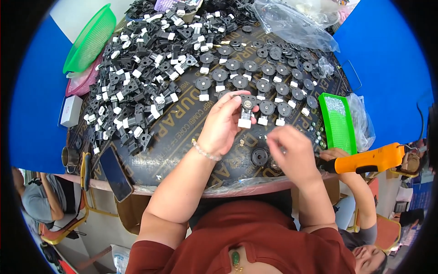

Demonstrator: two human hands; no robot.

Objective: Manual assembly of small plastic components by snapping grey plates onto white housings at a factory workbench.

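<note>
My left hand (223, 121) holds up a black plastic bracket (248, 103) with a white block at its lower end. A round metal piece sits in the bracket's face. Just right of it, my right hand (292, 148) has its thumb and fingers pinched together. A tiny pale bit shows at those fingertips, too small to name. Below and left of the right hand, a loose black disc (259, 156) lies flat on the table. Beyond both hands stand rows of similar brackets topped with black discs (240, 82).
A big heap of black-and-white brackets (137, 77) covers the left side. On the right are a green tray (350, 137), scattered small metal parts (318, 132) and an orange power screwdriver (372, 159). Another person's hand (337, 154) reaches beside it. A phone (116, 172) lies at the front-left edge.
</note>
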